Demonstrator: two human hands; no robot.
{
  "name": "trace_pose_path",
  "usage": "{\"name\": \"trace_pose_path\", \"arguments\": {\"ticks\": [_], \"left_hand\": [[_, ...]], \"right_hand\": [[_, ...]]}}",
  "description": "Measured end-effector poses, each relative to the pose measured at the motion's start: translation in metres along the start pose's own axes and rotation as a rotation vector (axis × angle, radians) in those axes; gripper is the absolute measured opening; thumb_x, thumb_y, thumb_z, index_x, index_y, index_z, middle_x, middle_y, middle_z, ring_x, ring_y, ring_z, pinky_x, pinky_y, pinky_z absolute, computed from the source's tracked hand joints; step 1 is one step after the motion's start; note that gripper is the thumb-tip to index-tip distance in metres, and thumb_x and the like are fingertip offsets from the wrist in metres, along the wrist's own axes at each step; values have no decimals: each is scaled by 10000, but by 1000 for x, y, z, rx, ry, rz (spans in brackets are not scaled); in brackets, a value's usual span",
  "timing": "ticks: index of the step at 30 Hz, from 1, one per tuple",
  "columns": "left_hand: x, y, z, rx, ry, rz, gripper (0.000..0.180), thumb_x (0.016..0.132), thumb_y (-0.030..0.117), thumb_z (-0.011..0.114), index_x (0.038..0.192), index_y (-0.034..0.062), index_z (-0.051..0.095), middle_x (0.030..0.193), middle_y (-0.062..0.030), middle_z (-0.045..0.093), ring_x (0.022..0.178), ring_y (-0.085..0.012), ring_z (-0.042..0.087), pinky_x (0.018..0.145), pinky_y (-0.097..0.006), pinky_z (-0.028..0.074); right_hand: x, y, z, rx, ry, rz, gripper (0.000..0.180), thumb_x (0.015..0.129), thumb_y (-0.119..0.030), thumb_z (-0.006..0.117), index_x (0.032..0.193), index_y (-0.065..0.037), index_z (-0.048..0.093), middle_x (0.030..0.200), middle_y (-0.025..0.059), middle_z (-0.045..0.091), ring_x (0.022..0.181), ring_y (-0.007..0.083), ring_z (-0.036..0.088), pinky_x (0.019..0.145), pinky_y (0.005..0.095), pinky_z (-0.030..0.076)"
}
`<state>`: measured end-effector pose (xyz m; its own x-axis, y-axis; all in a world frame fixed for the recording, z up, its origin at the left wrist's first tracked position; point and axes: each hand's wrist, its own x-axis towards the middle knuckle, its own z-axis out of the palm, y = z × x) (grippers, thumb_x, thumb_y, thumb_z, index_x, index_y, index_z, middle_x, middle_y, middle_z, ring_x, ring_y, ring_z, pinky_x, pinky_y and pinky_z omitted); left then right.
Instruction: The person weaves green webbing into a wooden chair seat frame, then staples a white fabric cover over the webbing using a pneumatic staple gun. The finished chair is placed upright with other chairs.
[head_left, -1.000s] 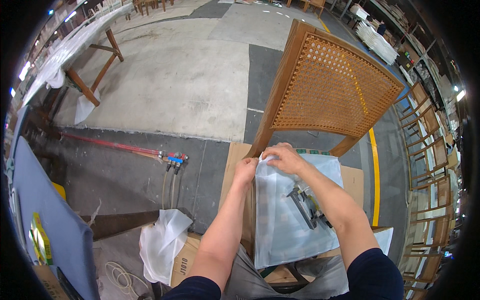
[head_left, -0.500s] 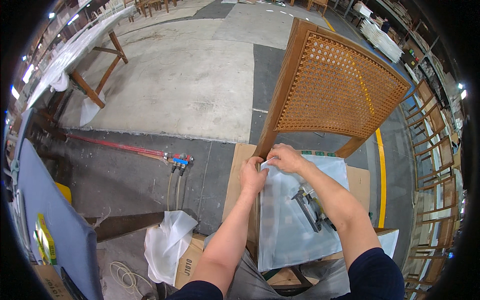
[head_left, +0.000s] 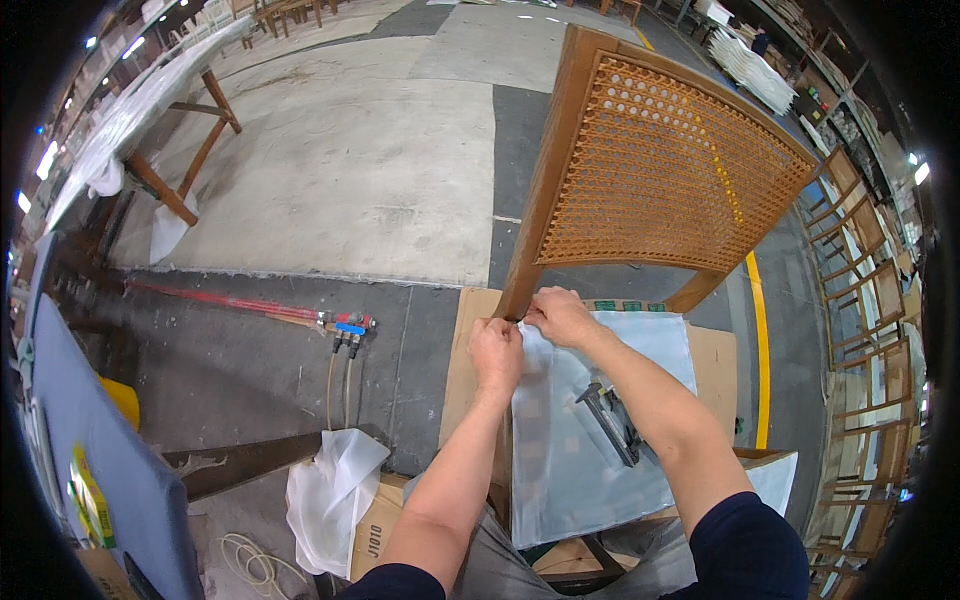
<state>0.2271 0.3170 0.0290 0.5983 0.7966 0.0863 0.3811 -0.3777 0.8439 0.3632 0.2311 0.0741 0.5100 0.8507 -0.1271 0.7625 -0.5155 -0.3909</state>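
Observation:
A wooden chair with a woven cane backrest (head_left: 670,170) stands in front of me. Thin white fabric (head_left: 570,480) covers its seat. At the seat's far left corner, beside the left back post, my left hand (head_left: 495,352) is closed on the fabric's edge. My right hand (head_left: 560,316) pinches the same corner from the right, its fingers almost meeting the left ones. The fingertips and the bit of fabric between them are partly hidden. A black staple gun (head_left: 610,425) lies on the seat fabric, partly behind my right forearm.
Cardboard (head_left: 715,370) lies beneath the chair. Left of it, a red air hose (head_left: 240,303) with a blue-valved fitting (head_left: 350,330) runs along the floor. A white plastic bag (head_left: 335,475) rests by a carton (head_left: 375,525). Several chair frames (head_left: 880,370) line the right side.
My left hand has rolled over at the corner, its thumb now tucked out of sight. The right hand has edged closer to the post. The whole view has shifted slightly.

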Motion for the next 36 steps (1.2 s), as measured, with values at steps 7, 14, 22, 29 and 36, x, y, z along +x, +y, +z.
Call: {"name": "trace_pose_path", "arguments": {"ticks": [7, 14, 22, 29, 36], "left_hand": [[-3, -5, 15, -32, 108, 73, 118, 847, 95, 771, 861, 17, 683, 902, -211, 653, 867, -436, 646, 800, -531, 525], [12, -31, 7, -548, -248, -506, 509, 947, 227, 775, 1312, -53, 557, 1028, -126, 711, 849, -193, 693, 736, -371, 560], [23, -22, -13, -718, -541, -690, 774, 974, 251, 770, 1615, 34, 396, 1180, -85, 711, 876, -168, 696, 748, -340, 554], [20, -14, -8, -891, -540, -752, 498, 1009, 198, 736, 1481, 96, 618, 1011, 28, 725, 741, -77, 606, 618, -291, 439], [26, -37, -14, -850, -616, -679, 477, 1013, 253, 729, 1469, 140, 646, 1012, 48, 730, 733, -80, 628, 625, -281, 479]], "right_hand": [[0, 1, 5, -1, 79, 86, 238, 886, -316, 784, 1017, -118, 793, 1080, 118, 717, 1139, 338, 663, 955, 528, 489], [-78, 43, -41, 310, 400, 115, 302, 852, -287, 835, 1034, -62, 750, 990, 149, 729, 958, 329, 691, 844, 467, 541], [-226, 92, -33, 443, -136, 578, 400, 737, -250, 951, 932, -1, 706, 832, 78, 712, 780, 195, 664, 723, 349, 535], [-218, 71, -30, 547, -46, 591, 574, 726, -164, 943, 1195, -9, 650, 921, 36, 687, 747, 142, 636, 670, 323, 525], [-114, -12, -98, 526, -299, 308, 563, 827, -256, 900, 1249, -10, 619, 883, 56, 695, 643, 151, 611, 605, 368, 513]]}}
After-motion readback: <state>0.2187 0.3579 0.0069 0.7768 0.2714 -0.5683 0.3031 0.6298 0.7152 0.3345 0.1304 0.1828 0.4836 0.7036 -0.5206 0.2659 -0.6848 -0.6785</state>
